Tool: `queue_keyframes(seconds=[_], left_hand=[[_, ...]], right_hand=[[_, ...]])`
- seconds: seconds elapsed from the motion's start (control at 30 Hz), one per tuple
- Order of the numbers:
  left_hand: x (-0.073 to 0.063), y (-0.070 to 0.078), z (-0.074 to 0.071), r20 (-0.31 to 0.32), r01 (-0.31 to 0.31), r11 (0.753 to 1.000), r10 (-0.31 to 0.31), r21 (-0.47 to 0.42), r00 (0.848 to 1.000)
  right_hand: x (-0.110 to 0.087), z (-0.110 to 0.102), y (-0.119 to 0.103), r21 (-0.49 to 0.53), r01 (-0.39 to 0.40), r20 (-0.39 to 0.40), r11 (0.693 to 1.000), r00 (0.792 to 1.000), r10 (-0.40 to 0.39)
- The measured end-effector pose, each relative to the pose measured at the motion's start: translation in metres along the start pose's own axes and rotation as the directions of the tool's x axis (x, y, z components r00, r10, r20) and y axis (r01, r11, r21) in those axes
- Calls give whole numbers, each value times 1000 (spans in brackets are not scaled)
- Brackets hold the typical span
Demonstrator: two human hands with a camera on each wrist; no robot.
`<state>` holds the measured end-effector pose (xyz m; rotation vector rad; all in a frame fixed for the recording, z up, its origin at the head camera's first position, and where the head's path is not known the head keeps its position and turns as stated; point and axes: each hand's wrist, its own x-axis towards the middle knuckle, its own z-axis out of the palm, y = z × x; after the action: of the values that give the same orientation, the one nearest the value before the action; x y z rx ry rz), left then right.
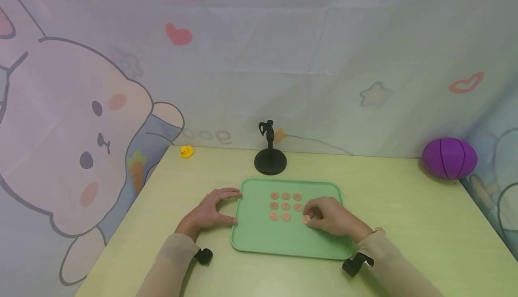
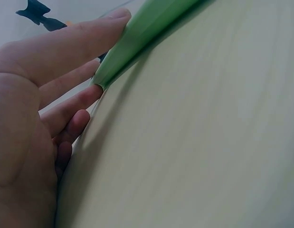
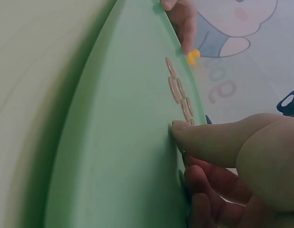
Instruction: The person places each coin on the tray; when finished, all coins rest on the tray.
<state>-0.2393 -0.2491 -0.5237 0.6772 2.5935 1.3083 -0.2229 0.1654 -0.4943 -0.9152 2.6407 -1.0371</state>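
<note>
A light green tray (image 1: 259, 238) lies on the table, also seen edge-on in both wrist views. Several copper-coloured coins (image 1: 285, 206) lie flat on it in neat rows. My right hand (image 1: 332, 218) is over the tray's right part. Its thumb and forefinger pinch one coin (image 1: 306, 219) at the right end of the nearest row; in the right wrist view the thumb (image 3: 203, 140) hides most of that spot. My left hand (image 1: 208, 209) is at the tray's left edge, thumb and fingers spread apart, their tips touching the rim (image 2: 137, 42).
Behind the tray stands a black stand (image 1: 270, 161) with a round base. A small yellow rubber duck (image 1: 186, 151) sits at the back left corner of the table (image 1: 404, 207), and a purple ball (image 1: 449, 158) at the back right. A printed cloth (image 1: 251, 54) hangs behind.
</note>
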Motion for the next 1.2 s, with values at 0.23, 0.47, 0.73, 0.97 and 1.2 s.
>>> queue_keyframes(seconds=[0.23, 0.47, 0.73, 0.97, 1.2], left_hand=[[0, 1, 0, 1, -12, 1000, 12, 5, 1000], [0, 0, 0, 1, -11, 1000, 11, 5, 1000], [0, 1, 0, 3, -14, 1000, 14, 13, 1000], [0, 1, 0, 3, -26, 999, 25, 28, 1000], [0, 1, 0, 2, -24, 999, 23, 28, 1000]], right_hand=[[3, 8, 0, -5, 10, -36, 1000, 999, -10], [5, 11, -2, -25, 4, -62, 1000, 998, -6], [8, 15, -6, -64, -3, -94, 998, 996, -3], [10, 16, -8, -80, -28, -99, 996, 995, 20], [11, 17, -6, -80, -27, -103, 996, 995, 19]])
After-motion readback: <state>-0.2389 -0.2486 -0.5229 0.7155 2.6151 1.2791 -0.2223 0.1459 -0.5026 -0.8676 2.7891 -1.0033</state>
